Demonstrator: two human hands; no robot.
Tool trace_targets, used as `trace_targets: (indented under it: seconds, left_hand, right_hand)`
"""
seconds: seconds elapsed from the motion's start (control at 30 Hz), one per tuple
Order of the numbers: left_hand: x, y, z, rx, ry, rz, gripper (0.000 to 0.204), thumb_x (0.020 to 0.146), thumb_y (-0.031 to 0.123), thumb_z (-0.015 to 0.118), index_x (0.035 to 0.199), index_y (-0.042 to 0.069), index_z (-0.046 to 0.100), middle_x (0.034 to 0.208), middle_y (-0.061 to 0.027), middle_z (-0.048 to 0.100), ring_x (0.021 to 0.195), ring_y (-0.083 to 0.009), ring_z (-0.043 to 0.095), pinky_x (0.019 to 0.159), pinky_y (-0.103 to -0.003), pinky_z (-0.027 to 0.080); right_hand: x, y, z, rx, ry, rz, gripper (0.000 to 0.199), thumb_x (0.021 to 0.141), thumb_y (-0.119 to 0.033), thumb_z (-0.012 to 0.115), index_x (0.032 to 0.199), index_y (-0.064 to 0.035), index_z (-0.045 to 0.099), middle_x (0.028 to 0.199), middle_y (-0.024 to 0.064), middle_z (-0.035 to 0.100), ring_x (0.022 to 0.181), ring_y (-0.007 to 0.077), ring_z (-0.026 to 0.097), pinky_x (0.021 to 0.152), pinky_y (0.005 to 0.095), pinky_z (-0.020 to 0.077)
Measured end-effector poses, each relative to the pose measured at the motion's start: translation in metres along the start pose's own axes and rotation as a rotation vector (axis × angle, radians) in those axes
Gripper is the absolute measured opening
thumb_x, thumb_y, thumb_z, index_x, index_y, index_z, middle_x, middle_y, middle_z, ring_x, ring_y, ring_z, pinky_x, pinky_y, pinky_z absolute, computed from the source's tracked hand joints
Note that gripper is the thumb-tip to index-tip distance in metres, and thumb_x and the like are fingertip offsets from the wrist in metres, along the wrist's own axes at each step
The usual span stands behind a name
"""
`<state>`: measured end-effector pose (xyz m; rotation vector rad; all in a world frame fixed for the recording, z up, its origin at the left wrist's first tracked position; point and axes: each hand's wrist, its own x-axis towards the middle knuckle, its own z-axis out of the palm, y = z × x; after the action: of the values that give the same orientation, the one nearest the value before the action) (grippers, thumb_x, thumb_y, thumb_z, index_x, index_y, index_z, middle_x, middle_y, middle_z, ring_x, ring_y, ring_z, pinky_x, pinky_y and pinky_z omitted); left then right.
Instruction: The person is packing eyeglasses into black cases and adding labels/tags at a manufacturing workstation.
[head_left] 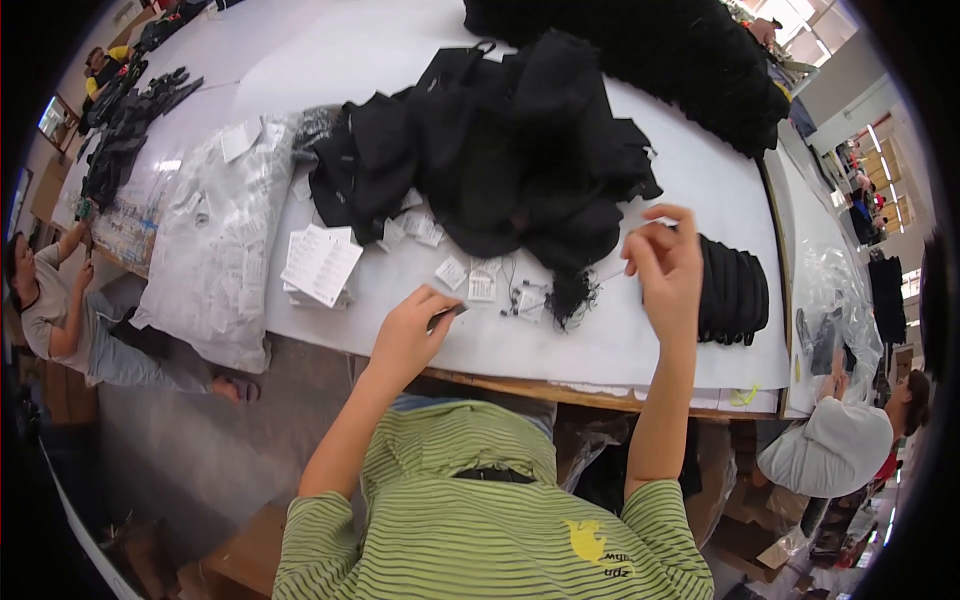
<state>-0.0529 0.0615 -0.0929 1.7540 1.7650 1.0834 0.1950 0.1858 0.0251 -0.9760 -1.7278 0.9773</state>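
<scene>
My left hand is over the table's front edge, its fingers pinched on a small dark flat piece. My right hand is raised with curled fingers, to the right of a bundle of black strings. A thin line seems to run from the bundle toward its fingertips; what they hold is too small to make out. Small white printed tags lie between my hands. Beyond them is a loose heap of black fabric pieces.
A stack of white cards lies left of the tags, beside a large clear plastic bag. Folded black pieces are lined up at the right. A long black pile lies at the back. People work at both sides.
</scene>
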Motion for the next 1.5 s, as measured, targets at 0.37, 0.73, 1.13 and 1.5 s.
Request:
trace_targets:
  seconds: [0.37,0.73,1.13,1.5]
  left_hand:
    - [-0.002,0.07,0.006,-0.543,0.071,-0.166,0.025,0.08,0.0,0.07,0.105,0.001,0.066,0.085,-0.0069,0.068,0.077,-0.0119,0.066,0.071,-0.024,0.054]
    - [-0.005,0.065,0.013,-0.2,0.158,0.05,0.024,0.08,-0.003,0.068,0.104,0.0,0.067,0.095,-0.01,0.07,0.08,-0.0146,0.069,0.07,-0.026,0.055]
    - [0.005,0.049,0.021,-0.784,-0.194,-0.223,0.009,0.094,0.008,0.056,0.099,0.0,0.056,0.09,-0.0045,0.061,0.079,-0.0095,0.06,0.062,-0.023,0.051]
    - [0.112,-0.028,0.058,0.347,0.303,0.24,0.047,0.076,0.012,0.067,0.12,0.005,0.052,0.132,-0.0196,0.042,0.116,-0.0326,0.043,0.095,-0.04,0.04]
  right_hand:
    - [-0.06,0.012,0.07,0.051,-0.295,0.085,0.03,0.085,0.0,0.059,0.107,-0.0024,0.04,0.072,0.0051,0.061,0.061,0.0103,0.056,0.056,0.0221,0.0424]
    - [-0.063,0.022,0.081,0.124,-0.28,0.209,0.023,0.087,-0.003,0.062,0.105,-0.0008,0.048,0.068,0.0053,0.061,0.057,0.0109,0.058,0.052,0.0225,0.0433]
    - [-0.071,0.044,0.063,0.573,-0.438,0.593,0.017,0.092,-0.017,0.063,0.092,-0.0009,0.061,0.064,0.0019,0.059,0.055,0.0062,0.055,0.049,0.0194,0.0419]
    - [-0.076,0.058,0.045,0.582,-0.355,0.612,0.013,0.092,-0.014,0.059,0.09,-0.001,0.061,0.064,0.0053,0.061,0.051,0.0093,0.056,0.048,0.0206,0.0421]
